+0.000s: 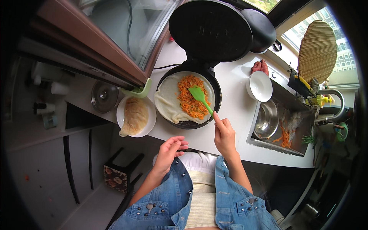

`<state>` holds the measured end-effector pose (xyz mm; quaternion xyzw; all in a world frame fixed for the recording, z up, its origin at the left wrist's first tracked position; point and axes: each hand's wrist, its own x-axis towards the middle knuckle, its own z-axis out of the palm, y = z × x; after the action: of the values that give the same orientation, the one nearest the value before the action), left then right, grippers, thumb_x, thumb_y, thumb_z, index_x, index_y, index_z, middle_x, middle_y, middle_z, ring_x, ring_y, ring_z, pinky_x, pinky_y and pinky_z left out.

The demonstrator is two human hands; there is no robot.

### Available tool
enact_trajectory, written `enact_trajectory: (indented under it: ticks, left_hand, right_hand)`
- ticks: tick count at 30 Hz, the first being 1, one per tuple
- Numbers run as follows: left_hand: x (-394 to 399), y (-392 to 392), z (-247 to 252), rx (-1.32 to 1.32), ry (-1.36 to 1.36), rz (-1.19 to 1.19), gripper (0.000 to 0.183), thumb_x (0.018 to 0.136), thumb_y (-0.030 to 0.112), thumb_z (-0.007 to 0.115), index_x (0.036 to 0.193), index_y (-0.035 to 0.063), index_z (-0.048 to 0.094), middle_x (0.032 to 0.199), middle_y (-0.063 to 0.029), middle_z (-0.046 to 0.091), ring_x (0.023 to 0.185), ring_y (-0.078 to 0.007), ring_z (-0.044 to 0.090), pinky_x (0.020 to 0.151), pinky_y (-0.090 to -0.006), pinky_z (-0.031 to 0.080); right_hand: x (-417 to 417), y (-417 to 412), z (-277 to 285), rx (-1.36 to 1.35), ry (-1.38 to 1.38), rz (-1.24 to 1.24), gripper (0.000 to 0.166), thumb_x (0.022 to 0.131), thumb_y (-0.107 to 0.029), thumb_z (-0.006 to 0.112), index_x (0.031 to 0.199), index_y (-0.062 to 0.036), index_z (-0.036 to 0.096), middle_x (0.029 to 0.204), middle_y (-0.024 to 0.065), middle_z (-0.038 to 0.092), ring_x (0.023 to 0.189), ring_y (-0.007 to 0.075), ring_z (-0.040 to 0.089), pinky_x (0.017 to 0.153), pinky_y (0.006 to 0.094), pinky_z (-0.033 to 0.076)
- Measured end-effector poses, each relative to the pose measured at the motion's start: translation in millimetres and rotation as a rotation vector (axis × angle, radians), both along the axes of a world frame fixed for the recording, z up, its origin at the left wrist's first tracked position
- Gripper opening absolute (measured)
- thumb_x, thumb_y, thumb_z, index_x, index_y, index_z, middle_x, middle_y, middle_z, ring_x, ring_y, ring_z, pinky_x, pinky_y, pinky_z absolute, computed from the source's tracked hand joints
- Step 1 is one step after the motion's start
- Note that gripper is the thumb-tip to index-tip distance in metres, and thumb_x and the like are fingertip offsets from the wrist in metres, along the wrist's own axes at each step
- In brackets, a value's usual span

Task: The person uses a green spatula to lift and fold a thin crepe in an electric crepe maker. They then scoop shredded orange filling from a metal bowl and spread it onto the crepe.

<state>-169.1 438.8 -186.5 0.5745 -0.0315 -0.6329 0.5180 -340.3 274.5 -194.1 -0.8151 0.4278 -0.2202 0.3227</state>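
Observation:
A round sheet of dough [168, 92] lies in the black electric griddle [219, 99], its front left edge folded and spilling over the rim. Shredded carrot filling [189, 105] is spread over the right half of the sheet. My right hand [225, 135] grips the handle of a green spatula [197, 94], whose blade rests on the filling. In front of the counter edge, my left hand [172, 149] hovers with fingers slightly apart and nothing in it. A folded, browned filled flatbread [134, 116] sits on a white plate [152, 115] left of the griddle.
The griddle's black lid [211, 30] stands raised behind. A white bowl [259, 86] is beside the sink [299, 123], which holds a steel basin [266, 119] and carrot scraps [286, 136]. A glass lid [104, 96] and green holder [141, 90] are left. A stool [116, 176] stands below.

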Motion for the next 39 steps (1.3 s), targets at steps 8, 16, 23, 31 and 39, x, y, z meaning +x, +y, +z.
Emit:
enact_trajectory:
  ticks: [8, 16, 23, 31, 39]
  left_hand:
    - [0.5, 4.6, -3.7, 0.009, -0.011, 0.013, 0.031, 0.106, 0.020, 0.050, 0.130, 0.0025, 0.058, 0.119, -0.0110, 0.068, 0.105, -0.0167, 0.066, 0.085, -0.0278, 0.053]
    - [-2.1, 0.2, 3.3, -0.011, -0.005, -0.016, 0.030, 0.106, 0.020, 0.050, 0.130, 0.0022, 0.058, 0.119, -0.0109, 0.068, 0.105, -0.0167, 0.066, 0.086, -0.0280, 0.053]
    - [-2.9, 4.8, -2.1, 0.014, 0.000, 0.015, 0.030, 0.106, 0.020, 0.051, 0.130, 0.0025, 0.059, 0.118, -0.0103, 0.068, 0.104, -0.0159, 0.066, 0.085, -0.0277, 0.053]
    - [-2.1, 0.9, -2.2, -0.005, -0.013, 0.001, 0.031, 0.106, 0.021, 0.051, 0.130, 0.0028, 0.059, 0.118, -0.0100, 0.068, 0.104, -0.0155, 0.065, 0.085, -0.0276, 0.053]
    - [-4.4, 2.0, -3.3, 0.003, -0.020, 0.001, 0.030, 0.106, 0.021, 0.051, 0.129, 0.0028, 0.059, 0.118, -0.0104, 0.068, 0.104, -0.0159, 0.066, 0.085, -0.0277, 0.053]
  right_hand:
    - [-29.2, 20.4, 22.2, 0.086, 0.123, 0.059, 0.053, 0.089, 0.009, 0.060, 0.138, -0.0125, 0.062, 0.080, 0.0130, 0.055, 0.066, 0.0275, 0.058, 0.062, 0.0373, 0.049]
    - [1.8, 0.9, -1.7, -0.017, 0.117, 0.070, 0.056, 0.088, 0.010, 0.060, 0.140, -0.0127, 0.060, 0.081, 0.0129, 0.055, 0.066, 0.0278, 0.058, 0.063, 0.0379, 0.050]
    - [-25.6, 14.5, 6.5, 0.035, 0.019, 0.087, 0.058, 0.087, 0.011, 0.060, 0.139, -0.0145, 0.062, 0.081, 0.0098, 0.055, 0.065, 0.0234, 0.058, 0.061, 0.0360, 0.049]
    - [-52.2, 20.1, 3.8, 0.029, 0.134, 0.112, 0.060, 0.086, 0.011, 0.061, 0.139, -0.0164, 0.062, 0.081, 0.0097, 0.055, 0.064, 0.0232, 0.057, 0.059, 0.0347, 0.048]
    - [-68.5, 19.7, 1.7, -0.035, 0.105, 0.165, 0.066, 0.080, 0.010, 0.064, 0.140, -0.0154, 0.061, 0.082, 0.0100, 0.054, 0.060, 0.0267, 0.057, 0.054, 0.0397, 0.047]
